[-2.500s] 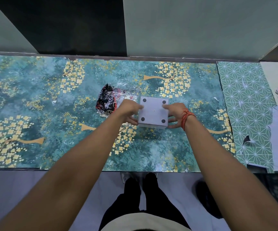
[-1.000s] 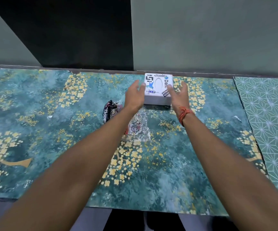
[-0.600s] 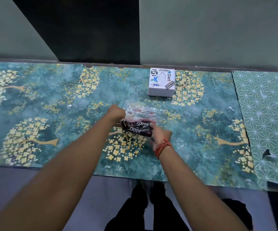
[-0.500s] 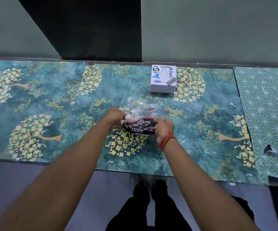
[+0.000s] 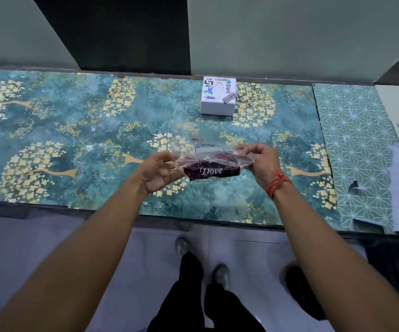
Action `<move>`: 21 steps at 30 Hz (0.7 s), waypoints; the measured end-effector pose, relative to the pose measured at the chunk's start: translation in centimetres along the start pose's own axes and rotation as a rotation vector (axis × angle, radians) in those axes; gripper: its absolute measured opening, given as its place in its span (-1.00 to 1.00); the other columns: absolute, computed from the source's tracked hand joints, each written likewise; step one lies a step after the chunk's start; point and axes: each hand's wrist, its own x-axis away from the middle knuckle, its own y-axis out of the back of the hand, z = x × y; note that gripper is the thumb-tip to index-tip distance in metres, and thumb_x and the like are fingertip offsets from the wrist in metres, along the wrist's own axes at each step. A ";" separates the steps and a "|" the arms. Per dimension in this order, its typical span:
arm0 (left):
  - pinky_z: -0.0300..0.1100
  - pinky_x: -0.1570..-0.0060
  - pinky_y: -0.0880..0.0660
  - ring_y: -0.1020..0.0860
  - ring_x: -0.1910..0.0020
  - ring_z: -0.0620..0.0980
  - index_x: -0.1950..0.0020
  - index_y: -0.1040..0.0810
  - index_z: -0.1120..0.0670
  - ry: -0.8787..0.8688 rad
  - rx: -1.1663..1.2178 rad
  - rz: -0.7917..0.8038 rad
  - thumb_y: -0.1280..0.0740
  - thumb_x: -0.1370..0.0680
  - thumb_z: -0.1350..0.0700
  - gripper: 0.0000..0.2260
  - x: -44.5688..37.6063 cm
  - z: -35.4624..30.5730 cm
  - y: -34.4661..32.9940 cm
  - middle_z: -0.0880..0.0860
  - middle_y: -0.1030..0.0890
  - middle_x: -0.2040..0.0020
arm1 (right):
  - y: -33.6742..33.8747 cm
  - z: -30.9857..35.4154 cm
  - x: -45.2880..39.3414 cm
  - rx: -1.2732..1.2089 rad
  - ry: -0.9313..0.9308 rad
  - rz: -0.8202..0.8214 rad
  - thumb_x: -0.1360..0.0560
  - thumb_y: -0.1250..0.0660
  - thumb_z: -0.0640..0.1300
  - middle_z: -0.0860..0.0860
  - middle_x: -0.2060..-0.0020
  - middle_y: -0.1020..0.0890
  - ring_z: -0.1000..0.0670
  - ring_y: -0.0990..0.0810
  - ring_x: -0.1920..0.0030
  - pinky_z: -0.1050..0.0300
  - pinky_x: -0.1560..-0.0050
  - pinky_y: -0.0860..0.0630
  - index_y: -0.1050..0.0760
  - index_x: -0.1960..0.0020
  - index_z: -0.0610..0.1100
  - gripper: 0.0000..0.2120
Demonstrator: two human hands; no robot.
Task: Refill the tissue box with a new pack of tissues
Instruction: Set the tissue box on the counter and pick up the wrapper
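Over the floral table (image 5: 74, 140) we saw both hands pinching the wrapper (image 5: 214, 165): left hand (image 5: 159, 172) and right hand (image 5: 262, 161) gripped its ends. The box (image 5: 218, 97) stood well behind, by the wall.

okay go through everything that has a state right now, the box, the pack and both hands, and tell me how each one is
Tissue box: upright near the wall, slot on top, untouched.
Wrapper: clear plastic with a dark Dove band, held above the table, stretched between both hands.
Left hand: pinching the wrapper's left end.
Right hand: pinching its right end.
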 end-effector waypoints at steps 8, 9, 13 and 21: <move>-0.23 0.43 -0.58 -0.59 0.45 -0.08 0.05 -0.57 0.18 0.213 -0.558 0.428 -0.43 -0.42 0.25 -0.86 1.9 7.6 -6.0 0.04 -0.66 0.34 | 5.0 -1.7 5.0 0.180 -0.016 0.301 -0.41 -0.32 -0.50 -0.13 0.16 -0.73 -0.15 -0.65 0.17 -0.10 0.10 -0.63 -0.63 0.20 -0.17 -0.73; -0.23 0.41 -0.60 -0.62 0.44 -0.09 0.10 -0.60 0.18 0.193 -0.571 0.407 -0.39 -0.45 0.31 -0.92 2.0 8.9 -6.7 0.05 -0.68 0.31 | 5.6 -2.5 5.4 0.168 -0.063 0.257 -0.45 -0.30 -0.46 -0.18 0.07 -0.70 -0.16 -0.63 0.18 -0.10 0.13 -0.62 -0.64 0.09 -0.13 -0.72; -0.31 0.52 -0.51 -0.61 0.47 -0.12 0.16 -0.59 0.10 0.063 -0.552 0.127 -0.39 -0.49 0.34 -0.86 2.3 14.1 -8.4 0.02 -0.68 0.30 | 7.8 -5.8 9.9 -0.016 -0.317 0.089 -0.49 -0.33 0.15 -0.17 -0.06 -0.62 -0.14 -0.66 0.06 -0.09 0.00 -0.63 -0.51 -0.13 -0.11 -0.63; -0.26 0.45 -0.54 -0.58 0.44 -0.09 0.03 -0.58 0.10 0.018 -0.540 0.109 -0.31 -0.52 0.40 -0.79 4.5 23.7 -9.2 0.01 -0.66 0.29 | 10.1 -13.8 19.9 0.013 -0.121 -0.275 -0.36 -0.36 -0.50 -0.07 0.16 -0.66 0.00 -0.63 0.27 0.18 0.45 -0.56 -0.56 -0.07 -0.17 -0.63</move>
